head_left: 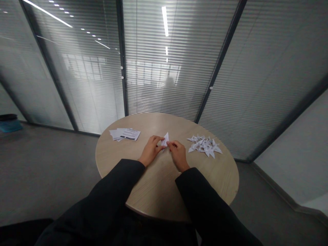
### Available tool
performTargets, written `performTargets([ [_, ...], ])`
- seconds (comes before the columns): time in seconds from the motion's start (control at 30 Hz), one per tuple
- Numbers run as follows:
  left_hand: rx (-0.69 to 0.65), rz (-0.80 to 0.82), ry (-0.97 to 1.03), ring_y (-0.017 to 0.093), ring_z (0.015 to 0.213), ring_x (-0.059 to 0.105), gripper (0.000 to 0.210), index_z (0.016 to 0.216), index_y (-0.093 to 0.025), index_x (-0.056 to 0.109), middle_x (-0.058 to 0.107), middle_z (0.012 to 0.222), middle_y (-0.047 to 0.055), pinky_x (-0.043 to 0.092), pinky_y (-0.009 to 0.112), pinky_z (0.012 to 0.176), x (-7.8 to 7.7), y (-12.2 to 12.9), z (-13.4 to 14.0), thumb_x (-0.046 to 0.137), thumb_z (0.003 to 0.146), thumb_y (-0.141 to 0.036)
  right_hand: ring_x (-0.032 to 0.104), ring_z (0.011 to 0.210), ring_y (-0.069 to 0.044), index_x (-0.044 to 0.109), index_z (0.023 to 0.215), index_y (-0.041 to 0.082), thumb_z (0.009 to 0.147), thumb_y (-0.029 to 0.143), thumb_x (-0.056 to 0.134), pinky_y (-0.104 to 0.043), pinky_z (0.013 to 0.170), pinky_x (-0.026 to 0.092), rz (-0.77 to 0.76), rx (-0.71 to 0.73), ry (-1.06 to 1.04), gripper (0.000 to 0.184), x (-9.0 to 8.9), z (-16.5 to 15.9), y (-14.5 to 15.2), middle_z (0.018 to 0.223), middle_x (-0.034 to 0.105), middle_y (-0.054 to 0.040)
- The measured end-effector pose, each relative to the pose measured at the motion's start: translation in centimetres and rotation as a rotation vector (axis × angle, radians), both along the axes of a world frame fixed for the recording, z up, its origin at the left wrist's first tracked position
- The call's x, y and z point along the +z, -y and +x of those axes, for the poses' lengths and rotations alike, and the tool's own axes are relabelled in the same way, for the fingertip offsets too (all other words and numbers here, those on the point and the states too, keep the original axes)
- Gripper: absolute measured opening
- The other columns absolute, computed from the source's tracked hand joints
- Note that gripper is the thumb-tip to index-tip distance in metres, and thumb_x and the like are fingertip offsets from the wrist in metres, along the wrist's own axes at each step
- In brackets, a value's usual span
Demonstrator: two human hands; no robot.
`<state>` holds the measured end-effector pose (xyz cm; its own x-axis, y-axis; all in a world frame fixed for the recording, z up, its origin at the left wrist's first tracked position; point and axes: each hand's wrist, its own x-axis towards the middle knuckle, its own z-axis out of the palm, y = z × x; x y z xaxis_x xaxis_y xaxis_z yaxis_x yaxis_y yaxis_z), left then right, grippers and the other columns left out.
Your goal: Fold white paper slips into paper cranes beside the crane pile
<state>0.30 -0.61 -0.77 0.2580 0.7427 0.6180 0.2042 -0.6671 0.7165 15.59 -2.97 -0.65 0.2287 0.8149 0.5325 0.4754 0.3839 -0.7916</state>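
Between my two hands, over the middle of the round table, is a small folded piece of white paper with a pointed tip facing away from me. My left hand pinches its left side with thumb and index finger. On the lower right side, the fingertips of my right hand close on the paper. The lower part of the fold is partly covered by my fingers. To the right lies a pile of folded white paper cranes.
Several flat printed paper sheets lie overlapping at the table's left. A glass partition with blinds stands right behind the far table edge. A bin with a blue lower part is on the floor at far left.
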Motion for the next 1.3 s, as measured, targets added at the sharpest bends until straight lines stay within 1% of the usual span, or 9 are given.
performTargets([
  [0.1,-0.05,-0.031,-0.021,0.023,0.101,0.055,0.03,0.106,-0.02,0.067,0.062,0.108,0.011,0.043,0.035,0.089,0.1,0.1,0.1,0.066,0.077,-0.026,0.054,0.07,-0.019,0.061,0.066,0.02,0.082,0.045,0.053,-0.03,0.067,0.042,0.03,0.031,0.057,0.03,-0.1,-0.1,0.0,0.066,0.057,-0.0022],
  [0.27,-0.084,-0.246,0.112,0.024,0.096,0.059,0.022,0.096,-0.019,0.071,0.069,0.102,0.01,0.041,0.035,0.092,0.5,-0.4,0.1,0.063,0.077,-0.028,0.056,0.081,-0.019,0.062,0.079,0.022,0.086,0.042,0.047,-0.03,0.07,0.045,0.039,0.156,0.069,0.026,-0.3,-0.3,-0.2,0.081,0.059,-0.0037],
  [0.33,-0.119,-0.325,0.178,0.023,0.093,0.06,0.025,0.095,-0.017,0.071,0.07,0.099,0.009,0.042,0.035,0.09,0.4,-0.7,0.1,0.066,0.074,-0.031,0.057,0.084,-0.019,0.061,0.085,0.022,0.086,0.04,0.048,-0.032,0.072,0.046,0.057,0.177,0.08,0.022,-0.4,-0.4,-0.3,0.088,0.059,-0.0045],
  [0.4,-0.197,-0.429,0.27,0.021,0.088,0.061,0.033,0.097,-0.015,0.07,0.071,0.096,0.009,0.044,0.034,0.086,0.2,-1.1,0.1,0.068,0.071,-0.035,0.057,0.085,-0.019,0.061,0.091,0.022,0.083,0.036,0.052,-0.032,0.073,0.047,0.064,0.188,0.093,0.019,-0.4,-0.4,-0.2,0.093,0.058,-0.0054],
  [0.47,-0.277,-0.529,0.377,0.019,0.083,0.062,0.04,0.099,-0.013,0.069,0.071,0.092,0.01,0.045,0.032,0.081,-0.1,-1.4,0.1,0.071,0.067,-0.038,0.057,0.087,-0.02,0.061,0.096,0.022,0.079,0.033,0.057,-0.033,0.072,0.048,0.059,0.205,0.113,0.02,-0.5,-0.5,-0.2,0.098,0.057,-0.0063],
  [0.53,-0.312,-0.585,0.454,0.018,0.081,0.062,0.045,0.099,-0.011,0.068,0.071,0.09,0.01,0.046,0.031,0.08,-0.3,-1.4,0.0,0.074,0.064,-0.039,0.057,0.09,-0.02,0.061,0.099,0.022,0.076,0.03,0.062,-0.033,0.072,0.049,0.061,0.222,0.153,0.025,-0.5,-0.6,-0.1,0.101,0.056,-0.007],
  [0.8,-0.306,-0.658,0.514,0.017,0.081,0.062,0.044,0.096,-0.011,0.067,0.07,0.09,0.009,0.046,0.03,0.079,-0.4,-1.3,0.0,0.077,0.06,-0.035,0.056,0.092,-0.022,0.063,0.101,0.023,0.069,0.024,0.07,-0.036,0.074,0.05,0.1,0.215,0.264,0.033,-0.6,-0.6,-0.1,0.102,0.056,-0.0068],
  [1.0,-0.313,-0.668,0.509,0.016,0.081,0.061,0.043,0.096,-0.011,0.068,0.07,0.089,0.008,0.045,0.029,0.078,-0.2,-1.1,-0.1,0.077,0.061,-0.034,0.056,0.091,-0.022,0.063,0.1,0.022,0.07,0.024,0.07,-0.036,0.073,0.05,0.101,0.219,0.257,0.031,-0.5,-0.6,-0.1,0.1,0.056,-0.0069],
  [1.3,-0.281,-0.665,0.481,0.014,0.075,0.059,0.043,0.096,-0.012,0.068,0.068,0.088,0.007,0.043,0.025,0.069,-0.2,-1.2,-0.1,0.075,0.062,-0.037,0.057,0.091,-0.021,0.065,0.099,0.023,0.073,0.027,0.07,-0.034,0.073,0.05,0.105,0.252,0.245,0.027,-0.4,-0.5,-0.1,0.099,0.059,-0.0071],
])
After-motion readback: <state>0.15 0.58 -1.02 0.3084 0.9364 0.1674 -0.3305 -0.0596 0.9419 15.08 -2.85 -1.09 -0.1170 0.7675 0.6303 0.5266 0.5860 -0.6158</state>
